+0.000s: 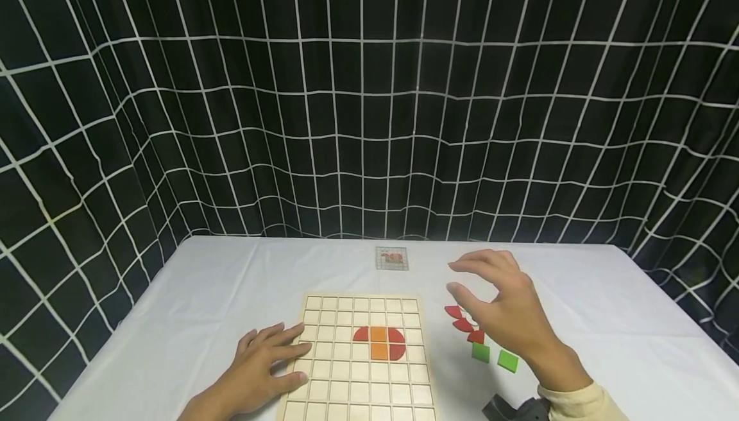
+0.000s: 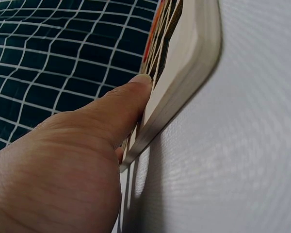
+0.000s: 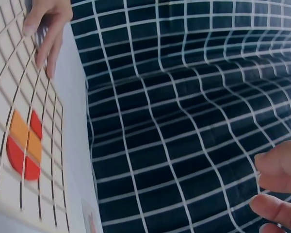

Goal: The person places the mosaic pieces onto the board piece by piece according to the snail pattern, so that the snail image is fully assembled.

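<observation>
My left hand [image 1: 262, 363] rests with spread, fairly straight fingers on the left edge of a pale wooden grid board [image 1: 340, 392]. In the left wrist view its thumb [image 2: 131, 92] lies along the board's rim. Set in the grid are two orange squares [image 1: 378, 351] and three red quarter-round tiles [image 1: 397, 352]. Raised over the table right of the board, my right hand [image 1: 510, 305] has its thumb and fingers apart with nothing visible between them. Below it lie loose red quarter-round tiles [image 1: 462, 325] and two green square tiles [image 1: 508, 361], partly covered by the hand.
A small card [image 1: 392, 258] with a gridded picture lies behind the board. White cloth [image 1: 219, 292] covers the table. A black curtain [image 1: 369, 106] with white grid lines hangs behind and at both sides. A dark device [image 1: 519, 409] sits at my right wrist.
</observation>
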The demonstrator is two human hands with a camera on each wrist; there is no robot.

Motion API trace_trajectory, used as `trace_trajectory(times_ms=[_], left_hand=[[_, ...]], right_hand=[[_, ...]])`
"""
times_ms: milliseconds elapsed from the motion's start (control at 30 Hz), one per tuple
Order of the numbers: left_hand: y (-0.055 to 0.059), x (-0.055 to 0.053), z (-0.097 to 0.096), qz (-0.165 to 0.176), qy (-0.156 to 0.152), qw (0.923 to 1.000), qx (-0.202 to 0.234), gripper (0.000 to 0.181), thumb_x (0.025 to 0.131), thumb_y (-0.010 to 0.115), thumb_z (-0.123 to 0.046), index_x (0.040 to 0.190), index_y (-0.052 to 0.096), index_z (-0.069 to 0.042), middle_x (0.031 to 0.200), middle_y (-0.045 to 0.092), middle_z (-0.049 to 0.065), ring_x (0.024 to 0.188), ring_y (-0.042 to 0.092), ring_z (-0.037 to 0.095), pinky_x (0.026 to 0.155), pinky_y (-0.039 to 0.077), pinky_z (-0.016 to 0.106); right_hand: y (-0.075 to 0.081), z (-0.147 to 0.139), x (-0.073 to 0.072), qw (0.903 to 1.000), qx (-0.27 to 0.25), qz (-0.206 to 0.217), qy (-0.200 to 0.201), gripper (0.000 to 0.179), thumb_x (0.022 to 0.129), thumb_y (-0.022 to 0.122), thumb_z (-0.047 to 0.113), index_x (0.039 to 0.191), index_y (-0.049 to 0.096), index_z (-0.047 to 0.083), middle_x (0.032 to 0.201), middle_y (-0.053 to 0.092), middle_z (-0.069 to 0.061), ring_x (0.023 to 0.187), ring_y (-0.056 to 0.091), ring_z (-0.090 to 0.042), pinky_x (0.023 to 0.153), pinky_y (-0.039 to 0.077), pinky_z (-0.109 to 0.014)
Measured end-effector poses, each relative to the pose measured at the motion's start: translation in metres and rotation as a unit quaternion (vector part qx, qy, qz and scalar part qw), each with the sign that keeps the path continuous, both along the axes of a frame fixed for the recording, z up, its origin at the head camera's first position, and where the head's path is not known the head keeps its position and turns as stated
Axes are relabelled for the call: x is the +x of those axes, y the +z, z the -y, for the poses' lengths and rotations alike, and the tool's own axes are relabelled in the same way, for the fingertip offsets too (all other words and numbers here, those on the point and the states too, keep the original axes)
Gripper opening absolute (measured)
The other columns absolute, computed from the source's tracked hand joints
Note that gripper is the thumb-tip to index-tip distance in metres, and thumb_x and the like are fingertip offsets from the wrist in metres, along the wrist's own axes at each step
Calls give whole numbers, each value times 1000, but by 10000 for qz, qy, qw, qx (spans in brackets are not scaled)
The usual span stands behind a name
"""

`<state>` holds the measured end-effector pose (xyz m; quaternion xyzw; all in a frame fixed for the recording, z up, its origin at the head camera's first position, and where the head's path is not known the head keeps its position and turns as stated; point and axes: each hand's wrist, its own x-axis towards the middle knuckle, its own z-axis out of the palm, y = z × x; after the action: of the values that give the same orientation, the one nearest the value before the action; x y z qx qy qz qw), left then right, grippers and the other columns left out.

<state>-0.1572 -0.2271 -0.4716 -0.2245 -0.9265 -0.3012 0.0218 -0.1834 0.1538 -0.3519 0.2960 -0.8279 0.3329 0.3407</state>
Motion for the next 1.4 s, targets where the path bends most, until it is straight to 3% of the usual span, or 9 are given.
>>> trace_trajectory(times_ms=[300,800,933,1100,1233,1400], left_hand=[[2,0,-1,48,12,10000,-52,56,86,64,-55,126,65,-17,148,42,4,137,28,38,103,3,65],[-4,3,-1,133,-45,9999,39,56,86,63,-56,126,65,-16,148,42,6,136,28,40,101,3,68],[-3,4,-2,120,-19,9999,15,56,86,63,-56,126,65,-17,148,42,6,136,28,40,102,3,67],[-1,4,-2,138,-5,9999,-29,56,86,63,-56,127,65,-17,148,41,5,137,27,39,103,3,66],[1,3,-1,39,-9,10000,-80,57,86,61,-58,127,65,-17,149,41,3,137,27,38,104,3,65],[2,2,0,-12,-27,10000,-75,56,87,61,-57,127,65,-18,149,41,2,137,27,38,103,3,65]], right_hand=[[-15,-32,3,9989,-70,256,-392,31,72,80,1,101,73,8,100,66,3,99,49,-16,80,37,-32],[-76,-53,-1,9899,125,1086,-906,24,76,81,9,98,75,15,95,66,8,93,49,-14,75,38,-35],[-90,-54,-4,9906,156,1026,-893,25,74,82,7,97,76,13,92,66,8,90,49,-13,76,37,-33],[-104,-51,-7,9902,330,953,-970,20,72,83,10,90,75,10,87,65,6,84,50,-17,74,36,-41],[-110,-47,-8,9847,563,1059,-1262,19,72,84,19,87,74,12,87,66,3,84,53,-22,69,36,-45],[-113,-41,-9,9692,947,1433,-1763,21,75,81,29,90,75,14,89,66,-3,87,54,-27,67,35,-49]])
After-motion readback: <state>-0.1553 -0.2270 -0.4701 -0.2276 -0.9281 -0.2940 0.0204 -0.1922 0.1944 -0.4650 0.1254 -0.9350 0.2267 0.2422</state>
